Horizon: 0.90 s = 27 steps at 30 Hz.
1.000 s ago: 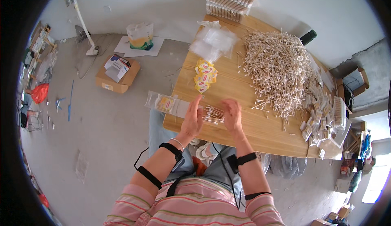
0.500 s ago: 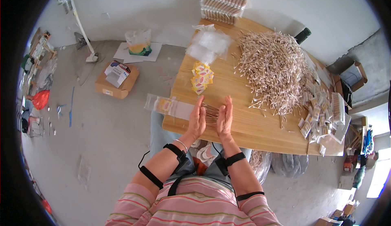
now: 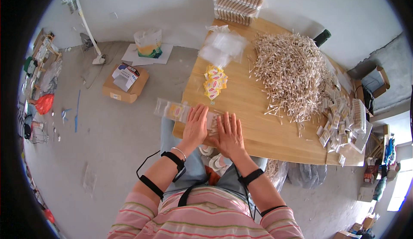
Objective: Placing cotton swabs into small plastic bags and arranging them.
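Note:
My left hand (image 3: 196, 125) lies flat with its fingers stretched out, over the inner end of a clear plastic bag (image 3: 160, 107). A yellow printed card (image 3: 175, 110) shows inside that bag, which reaches past the table's left edge. My right hand (image 3: 230, 135) rests palm down with its fingers spread, on a small bunch of cotton swabs (image 3: 214, 126). White swab tips show in the gap between my hands; the rest of the bunch is mostly covered by my right hand. Beyond my hands, several yellow cards (image 3: 215, 83) lie in a loose stack on the wooden table (image 3: 254, 131).
A big heap of loose cotton swabs (image 3: 292, 71) covers the table's right half. Clear bags (image 3: 223, 47) lie at the far left, with packed swab bundles (image 3: 238, 2) stacked behind. Small packs (image 3: 335, 118) crowd the right end. A cardboard box (image 3: 129, 90) stands on the floor.
My hands have gone from upright on either side of the swabs to palms down. The left has moved left onto the bag; the right now covers the swabs.

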### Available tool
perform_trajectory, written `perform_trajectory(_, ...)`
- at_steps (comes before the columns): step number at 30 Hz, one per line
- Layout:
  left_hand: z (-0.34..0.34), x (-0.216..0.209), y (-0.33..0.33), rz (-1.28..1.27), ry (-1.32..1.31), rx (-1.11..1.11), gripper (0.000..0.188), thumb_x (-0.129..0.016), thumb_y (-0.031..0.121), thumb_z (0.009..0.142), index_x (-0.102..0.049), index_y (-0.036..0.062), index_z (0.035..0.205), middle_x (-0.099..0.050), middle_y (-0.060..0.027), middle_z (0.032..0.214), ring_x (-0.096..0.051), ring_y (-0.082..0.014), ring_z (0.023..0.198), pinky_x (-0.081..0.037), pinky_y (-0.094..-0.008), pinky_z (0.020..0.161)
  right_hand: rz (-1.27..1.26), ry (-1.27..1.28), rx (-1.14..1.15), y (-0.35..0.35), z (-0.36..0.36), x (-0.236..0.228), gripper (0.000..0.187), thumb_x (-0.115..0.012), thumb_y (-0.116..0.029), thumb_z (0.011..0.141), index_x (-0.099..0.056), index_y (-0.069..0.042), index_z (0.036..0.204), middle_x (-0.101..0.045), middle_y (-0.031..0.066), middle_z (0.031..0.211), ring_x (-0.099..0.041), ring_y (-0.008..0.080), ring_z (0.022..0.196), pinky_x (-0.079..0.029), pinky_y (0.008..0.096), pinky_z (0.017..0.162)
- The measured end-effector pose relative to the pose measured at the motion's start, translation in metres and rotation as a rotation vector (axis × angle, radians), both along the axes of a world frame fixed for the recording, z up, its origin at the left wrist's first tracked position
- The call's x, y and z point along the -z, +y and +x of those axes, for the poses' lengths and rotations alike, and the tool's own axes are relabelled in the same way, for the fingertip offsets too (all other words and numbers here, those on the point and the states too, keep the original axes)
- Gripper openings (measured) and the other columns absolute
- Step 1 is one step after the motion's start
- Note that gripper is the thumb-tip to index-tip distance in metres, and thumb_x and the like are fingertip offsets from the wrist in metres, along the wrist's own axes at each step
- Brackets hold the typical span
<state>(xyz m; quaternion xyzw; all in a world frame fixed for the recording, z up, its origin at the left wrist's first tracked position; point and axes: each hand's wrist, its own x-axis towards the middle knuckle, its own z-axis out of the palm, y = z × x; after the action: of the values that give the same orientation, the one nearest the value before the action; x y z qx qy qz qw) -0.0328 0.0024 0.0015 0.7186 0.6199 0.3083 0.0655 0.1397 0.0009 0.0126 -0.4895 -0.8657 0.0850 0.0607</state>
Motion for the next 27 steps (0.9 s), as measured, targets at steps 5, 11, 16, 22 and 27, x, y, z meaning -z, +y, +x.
perform_trajectory(5, 0.008, -0.004, 0.003, -0.02, -0.004, -0.034, 0.044, -0.049, 0.006, 0.09, -0.044, -0.0019, 0.133, -0.049, -0.0175, 0.135, -0.041, -0.0307, 0.132, -0.025, -0.0485, 0.114, 0.06, -0.035, 0.015, 0.014, 0.001, 0.002, 0.08, -0.057, -0.053, 0.085, -0.034, -0.011, 0.148, -0.022, 0.0191, 0.156, -0.014, 0.0394, 0.145, -0.009, 0.0525, 0.117)
perform_trajectory(11, 0.007, -0.008, 0.005, -0.05, -0.023, -0.076, 0.051, -0.054, 0.004, 0.084, -0.042, -0.0011, 0.133, -0.049, -0.0161, 0.133, -0.041, -0.0309, 0.13, -0.025, -0.0471, 0.114, -0.017, 0.278, 0.134, 0.029, 0.015, -0.007, 0.074, -0.062, -0.029, 0.085, -0.03, -0.002, 0.147, -0.02, 0.022, 0.155, -0.011, 0.0416, 0.145, -0.011, 0.0548, 0.116)
perform_trajectory(16, 0.008, -0.009, 0.007, -0.047, 0.004, -0.071, 0.053, -0.054, 0.002, 0.082, -0.041, -0.0008, 0.133, -0.049, -0.0159, 0.133, -0.04, -0.0308, 0.131, -0.025, -0.0466, 0.115, -0.045, 0.08, 0.034, 0.008, 0.016, -0.004, 0.074, -0.063, -0.028, 0.082, -0.034, -0.005, 0.146, -0.02, 0.0213, 0.155, -0.013, 0.0417, 0.145, -0.013, 0.0558, 0.116)
perform_trajectory(22, 0.008, -0.006, 0.006, -0.101, 0.026, -0.11, 0.053, -0.054, 0.004, 0.083, -0.041, -0.0002, 0.133, -0.049, -0.0149, 0.134, -0.04, -0.0292, 0.131, -0.023, -0.046, 0.115, 0.113, 0.354, 0.066, 0.029, 0.005, -0.014, 0.045, -0.069, -0.015, 0.076, -0.059, -0.009, 0.12, -0.043, 0.0171, 0.139, -0.035, 0.0411, 0.132, -0.026, 0.0543, 0.11)
perform_trajectory(27, 0.009, -0.006, 0.008, -0.102, 0.047, -0.106, 0.046, -0.052, 0.008, 0.088, -0.042, 0.0013, 0.133, -0.048, -0.0154, 0.135, -0.039, -0.0301, 0.132, -0.024, -0.0455, 0.116, 0.055, 0.353, 0.02, 0.053, -0.024, -0.022, 0.008, -0.068, -0.014, 0.074, -0.072, -0.013, 0.081, -0.06, 0.0047, 0.091, -0.052, 0.0264, 0.1, -0.042, 0.0413, 0.086)
